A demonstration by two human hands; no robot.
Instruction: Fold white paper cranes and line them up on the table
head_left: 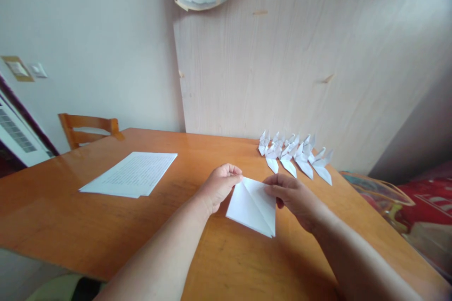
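1. The left hand point(221, 187) is reaching in from the lower left, its bare forearm running diagonally over the wooden table point(70, 207). The fingers are curling into a loose fist, and thumb and fingertips are closing narrowly on the top corner of the folded white paper point(251, 207).
2. The right hand point(294, 196) is coming in from the lower right with its back facing up and its fingers pointing left. They are pinching the upper right edge of the same paper; the thumb is hiding beneath, so its exact placing cannot be told.
3. The folded white paper is lying between the two hands, towards the near middle of the table. It is showing a pointed shape with a crease running from the held top corner down to its lower right tip. Whether the held edge is lifting off the wood cannot be told.
4. A row of folded paper cranes point(294, 155) is sitting just beyond the right hand, near the pale wood panel point(300, 56) at the table's far edge.
5. A stack of printed sheets point(132, 174) is lying flat to the left, well apart from the left hand.
6. A wooden chair point(88, 127) is standing at the far left side of the table.
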